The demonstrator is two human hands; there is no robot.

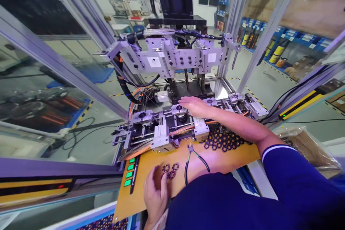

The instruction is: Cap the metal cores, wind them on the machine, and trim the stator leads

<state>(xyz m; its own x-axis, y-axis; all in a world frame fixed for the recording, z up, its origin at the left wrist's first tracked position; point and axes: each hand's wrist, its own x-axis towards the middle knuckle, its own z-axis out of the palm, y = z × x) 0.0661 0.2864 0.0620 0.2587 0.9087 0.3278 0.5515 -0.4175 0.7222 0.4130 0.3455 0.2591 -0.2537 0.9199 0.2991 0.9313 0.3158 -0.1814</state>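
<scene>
My right hand (196, 106) reaches across the machine, fingers stretched out over a metal clamping fixture (178, 109); its fingertips are at the fixture's edge, and anything beneath them is hidden. My left hand (155, 192) rests low on the yellow board (145, 163), thumb and fingers apart beside several small dark rings with copper-coloured inner edges (175, 166). To the right of these rings lie side cutters (190, 149) with dark handles spread apart. A larger group of similar rings (224, 140) sits under my right forearm.
A second fixture (143, 117) stands to the left, another (235, 97) to the right. Above hangs a metal tooling plate (180, 57) with cables. Green buttons (129, 167) line the board's left side. Frame posts (61, 64) enclose the machine; a plastic-lined box (307, 147) is at right.
</scene>
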